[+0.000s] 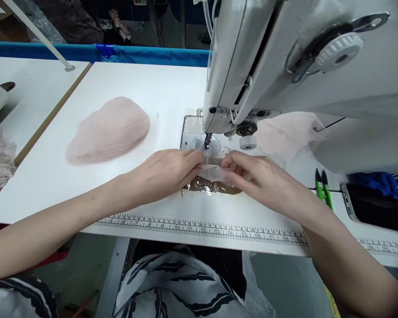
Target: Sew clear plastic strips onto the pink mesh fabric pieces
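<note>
Between my two hands stretches a small piece of sheer pale fabric [212, 172], just in front of the sewing machine's presser foot [208, 140]. My left hand [177, 170] pinches its left side, fingertips close to the needle area. Thumb and fingers of my right hand [248, 171] grip the right side. Beneath the fabric lie the metal needle plate [194, 140] and a shiny brown taped patch [215, 187]. A pile of sheer pink fabric [111, 130] rests to the left, and more pink fabric [288, 132] lies under the machine arm, right of the needle.
The white sewing machine [239, 57] overhangs the table from the right. Green-handled thread snips [324, 190] and a phone [378, 205] lie at the right. A printed ruler [199, 227] runs along the front edge. Whitish lace or trim [0, 159] sits at far left.
</note>
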### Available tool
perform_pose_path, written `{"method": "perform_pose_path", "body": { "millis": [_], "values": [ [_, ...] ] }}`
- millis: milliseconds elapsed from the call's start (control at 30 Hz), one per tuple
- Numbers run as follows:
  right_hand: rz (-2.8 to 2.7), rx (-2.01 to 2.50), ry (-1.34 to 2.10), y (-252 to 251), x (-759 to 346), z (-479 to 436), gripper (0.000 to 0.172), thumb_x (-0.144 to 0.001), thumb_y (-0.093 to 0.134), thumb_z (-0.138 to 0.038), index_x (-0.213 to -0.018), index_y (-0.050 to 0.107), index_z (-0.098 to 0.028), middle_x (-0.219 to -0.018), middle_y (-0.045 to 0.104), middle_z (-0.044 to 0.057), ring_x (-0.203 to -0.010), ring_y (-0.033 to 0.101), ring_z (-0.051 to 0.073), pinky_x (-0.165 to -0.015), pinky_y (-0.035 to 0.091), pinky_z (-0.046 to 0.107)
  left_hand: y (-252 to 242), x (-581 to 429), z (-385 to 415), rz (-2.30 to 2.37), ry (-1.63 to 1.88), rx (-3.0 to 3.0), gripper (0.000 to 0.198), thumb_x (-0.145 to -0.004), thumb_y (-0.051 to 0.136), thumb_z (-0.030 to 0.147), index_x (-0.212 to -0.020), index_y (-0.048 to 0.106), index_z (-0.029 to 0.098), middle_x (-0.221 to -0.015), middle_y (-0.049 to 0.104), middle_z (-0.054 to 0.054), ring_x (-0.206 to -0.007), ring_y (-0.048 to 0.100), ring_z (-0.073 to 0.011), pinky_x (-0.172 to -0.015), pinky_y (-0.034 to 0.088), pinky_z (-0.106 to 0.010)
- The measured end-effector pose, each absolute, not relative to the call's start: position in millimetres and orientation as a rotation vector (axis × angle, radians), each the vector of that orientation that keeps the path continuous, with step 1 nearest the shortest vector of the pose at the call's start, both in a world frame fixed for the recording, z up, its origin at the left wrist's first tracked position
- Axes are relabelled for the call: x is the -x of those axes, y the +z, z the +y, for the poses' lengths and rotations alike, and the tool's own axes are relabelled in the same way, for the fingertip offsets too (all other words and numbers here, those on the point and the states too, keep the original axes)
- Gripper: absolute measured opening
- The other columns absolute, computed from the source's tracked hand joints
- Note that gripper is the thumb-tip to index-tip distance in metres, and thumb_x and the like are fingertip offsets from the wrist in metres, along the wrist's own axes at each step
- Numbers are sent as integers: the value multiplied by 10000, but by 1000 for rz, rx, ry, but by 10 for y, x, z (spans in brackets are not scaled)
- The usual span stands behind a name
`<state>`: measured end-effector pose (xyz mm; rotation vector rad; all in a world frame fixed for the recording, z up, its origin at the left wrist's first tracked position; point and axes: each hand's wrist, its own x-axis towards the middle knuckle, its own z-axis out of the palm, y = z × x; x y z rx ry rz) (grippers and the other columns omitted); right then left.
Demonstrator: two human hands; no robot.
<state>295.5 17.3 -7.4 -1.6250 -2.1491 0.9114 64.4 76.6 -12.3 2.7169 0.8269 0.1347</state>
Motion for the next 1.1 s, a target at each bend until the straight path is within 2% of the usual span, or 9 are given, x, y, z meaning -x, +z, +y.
{"method": "perform_pose_path", "body": {
  "millis": [133,300,433,533,633,767,867,967,1100],
  "values": [
    [-2291,1514,633,-184,-2874,204,183,-906,624,-364,-945,690,-198,-829,690,30,-662,606,155,-525,404,254,-122,-756,853,839,56,-2683,209,-952,514,277,-1104,582,151,-889,641,-36,-667,589,-144,-540,371,-240],
    [-2092,1478,90,-387,-2855,263,245,-977,518,-285,-1037,748,-225,-829,715,38,-682,621,151,-578,456,266,-119,-869,1089,855,19,-2602,258,-923,495,203,-741,671,150,-713,563,-10,-577,493,-98,-548,344,-237],
    [-2024,1481,49,-426,-2862,289,236,-965,545,-309,-1019,764,-236,-930,738,40,-725,644,158,-591,474,273,-93,-837,1206,729,53,-2416,282,-913,554,270,-679,657,151,-691,529,2,-542,446,-76,-524,345,-227],
    [-2058,1510,116,-376,-2847,271,232,-963,549,-292,-1036,761,-232,-929,752,33,-695,649,149,-590,469,270,-126,-767,1197,647,124,-2368,373,-969,481,333,-700,670,155,-720,525,-8,-538,434,-78,-513,352,-232],
    [-2172,1523,178,-325,-2827,230,222,-962,551,-277,-962,767,-226,-911,763,24,-721,657,156,-579,454,270,-241,-709,1109,552,222,-2521,383,-992,441,309,-762,708,160,-729,533,-19,-567,464,-92,-552,381,-247],
    [-2380,1413,38,-324,-2811,183,177,-909,605,-184,-832,761,-218,-1004,768,20,-908,642,220,-709,455,337,-433,-677,911,468,536,-3082,252,-982,490,236,-954,738,203,-786,645,-37,-731,555,-161,-709,417,-327],
    [-2429,1368,-25,-345,-2809,171,189,-858,614,-89,-824,753,-212,-1025,768,6,-1005,618,242,-774,424,360,-484,-664,775,492,713,-3336,185,-962,549,184,-1047,713,192,-1012,728,-60,-954,606,-205,-820,417,-363],
    [-2449,1353,-15,-354,-2810,173,209,-843,600,-58,-866,749,-202,-1010,770,3,-993,613,233,-786,404,358,-470,-643,713,532,592,-3389,231,-970,543,157,-1158,672,190,-1243,688,-75,-1199,572,-218,-919,409,-378],
    [-2445,1347,-32,-358,-2812,175,195,-859,603,-81,-902,748,-205,-1020,769,-3,-935,612,221,-770,387,350,-483,-610,722,535,476,-3387,300,-989,504,156,-1266,616,184,-1241,695,-79,-1209,605,-213,-989,413,-411]
  ]
}}
